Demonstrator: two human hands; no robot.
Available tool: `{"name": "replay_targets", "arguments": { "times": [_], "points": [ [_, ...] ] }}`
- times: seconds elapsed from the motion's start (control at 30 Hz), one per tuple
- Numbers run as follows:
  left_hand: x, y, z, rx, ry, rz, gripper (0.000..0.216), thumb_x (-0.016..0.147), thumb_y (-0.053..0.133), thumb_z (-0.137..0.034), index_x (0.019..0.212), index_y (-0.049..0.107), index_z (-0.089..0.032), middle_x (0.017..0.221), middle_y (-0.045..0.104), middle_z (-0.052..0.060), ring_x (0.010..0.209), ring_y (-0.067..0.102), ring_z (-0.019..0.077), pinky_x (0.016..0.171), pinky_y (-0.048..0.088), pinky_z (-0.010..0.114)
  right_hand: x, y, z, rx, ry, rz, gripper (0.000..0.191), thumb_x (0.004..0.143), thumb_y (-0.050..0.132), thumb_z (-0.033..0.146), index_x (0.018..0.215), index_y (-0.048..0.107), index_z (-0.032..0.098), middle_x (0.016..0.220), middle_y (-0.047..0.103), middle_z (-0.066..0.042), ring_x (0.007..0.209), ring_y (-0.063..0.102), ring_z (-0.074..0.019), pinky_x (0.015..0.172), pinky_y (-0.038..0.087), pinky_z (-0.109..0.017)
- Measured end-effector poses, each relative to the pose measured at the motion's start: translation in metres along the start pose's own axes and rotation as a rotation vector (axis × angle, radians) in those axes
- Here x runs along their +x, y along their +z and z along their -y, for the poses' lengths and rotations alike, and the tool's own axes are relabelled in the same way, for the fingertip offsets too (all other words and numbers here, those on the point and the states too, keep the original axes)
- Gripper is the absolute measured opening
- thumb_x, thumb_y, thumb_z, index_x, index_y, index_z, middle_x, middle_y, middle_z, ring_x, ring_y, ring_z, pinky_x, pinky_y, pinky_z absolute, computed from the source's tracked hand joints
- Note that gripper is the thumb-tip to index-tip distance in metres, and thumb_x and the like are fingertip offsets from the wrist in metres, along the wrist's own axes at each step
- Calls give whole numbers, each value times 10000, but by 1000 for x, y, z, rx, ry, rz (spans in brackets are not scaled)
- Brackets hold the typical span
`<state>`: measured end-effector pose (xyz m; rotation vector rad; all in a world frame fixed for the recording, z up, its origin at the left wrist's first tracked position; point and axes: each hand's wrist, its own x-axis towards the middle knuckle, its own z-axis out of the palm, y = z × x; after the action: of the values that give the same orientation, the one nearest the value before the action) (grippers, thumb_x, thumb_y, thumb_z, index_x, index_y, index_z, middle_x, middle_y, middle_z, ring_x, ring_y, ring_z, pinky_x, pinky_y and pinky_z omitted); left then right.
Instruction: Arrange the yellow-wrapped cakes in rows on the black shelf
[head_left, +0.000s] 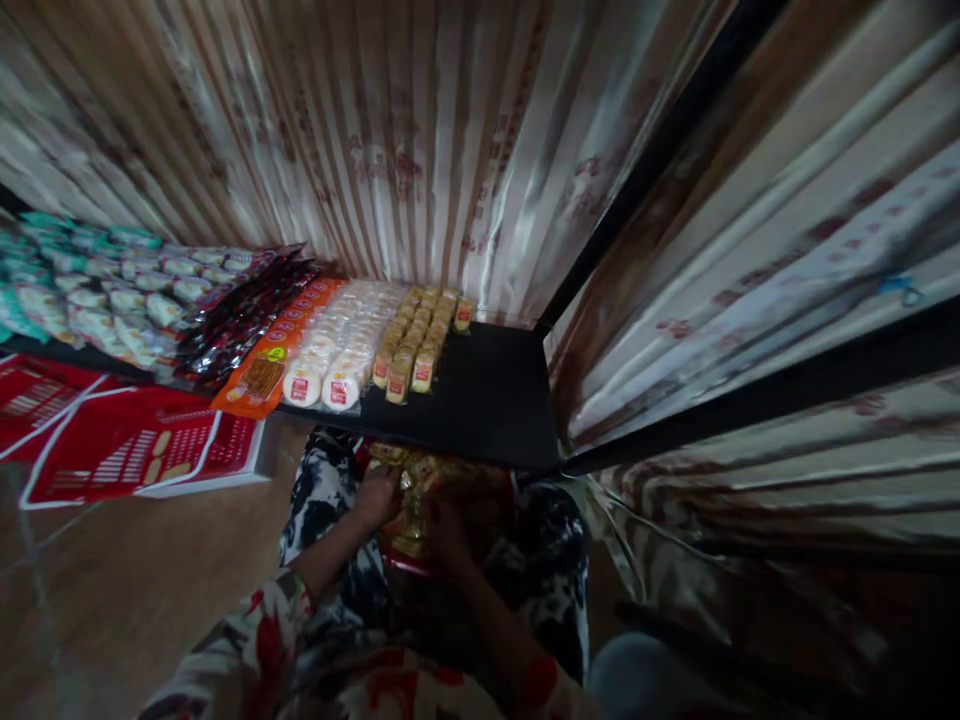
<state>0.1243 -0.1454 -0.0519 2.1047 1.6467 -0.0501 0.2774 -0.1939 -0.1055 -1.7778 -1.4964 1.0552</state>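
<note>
Both hands reach into a red-rimmed basin between the knees, filled with snacks in gold, shiny wrappers. My left hand is at the basin's left side, its fingers closed at a gold-wrapped snack packet. Over the right half, my right hand has its fingers curled down among the packets. Dim light and blur hide what the right fingers hold. Just beyond the basin, rows of small gold-wrapped snacks with red labels stand on a black shelf.
Left of the gold rows lie round white packaged crackers, an orange packet, dark red packets and white-and-green packets. Red printed boxes stand on the floor at left. Pleated printed sheeting hangs behind; a dark bar runs along the right.
</note>
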Motion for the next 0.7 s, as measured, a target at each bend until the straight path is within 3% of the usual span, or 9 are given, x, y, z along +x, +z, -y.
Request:
{"name": "replay_targets", "arguments": {
  "times": [0.1,0.17,0.27,0.4,0.53,0.6,0.7],
  "points": [
    [-3,-8,-7,-265,-68,-16,478,770,491,-229,1242,465,-153,1104,600,111,1024,553,209,890,398,301,-5,-6,8,12,-17,-105,399,781,428,185,1149,573,134,1196,597,-140,1141,533,-227,1007,377,-381],
    [-4,-11,-10,-500,-144,22,496,745,501,-232,1232,466,-145,987,640,77,893,593,190,789,433,281,-6,-12,18,39,-78,-153,481,767,434,178,1243,500,145,1285,532,-129,1211,470,-221,1038,349,-399],
    [-4,-13,-13,-849,-184,65,374,699,524,-232,1059,561,-138,813,644,23,757,591,159,689,440,252,-7,-22,34,63,-209,-112,515,753,435,162,1264,487,184,1314,505,-94,1248,427,-199,1055,336,-401],
    [-7,-23,-17,-1168,-219,107,190,674,550,-241,829,613,-150,772,634,2,726,578,125,652,429,216,-7,-36,48,77,-290,-40,464,722,476,155,1173,569,209,1266,547,-79,1230,444,-201,1062,322,-410],
    [-16,-49,-24,-1359,-259,207,293,707,578,-385,874,603,-146,741,628,5,568,561,97,477,354,186,-10,-52,54,114,-195,-13,350,703,552,242,1042,623,192,1111,634,-87,1019,585,-221,933,441,-391],
    [-19,-62,-29,-1442,-224,224,340,699,601,-438,872,584,-146,743,629,9,569,578,100,468,352,181,-12,-60,57,147,-100,-9,295,724,545,296,987,631,194,965,677,-66,865,629,-206,818,494,-359],
    [-22,-74,-37,-1533,-162,228,373,675,640,-474,834,556,-146,730,628,13,592,593,106,493,379,185,-14,-69,65,214,-19,-8,267,738,532,349,918,641,185,852,692,-59,788,645,-212,737,511,-343]
  ]
}}
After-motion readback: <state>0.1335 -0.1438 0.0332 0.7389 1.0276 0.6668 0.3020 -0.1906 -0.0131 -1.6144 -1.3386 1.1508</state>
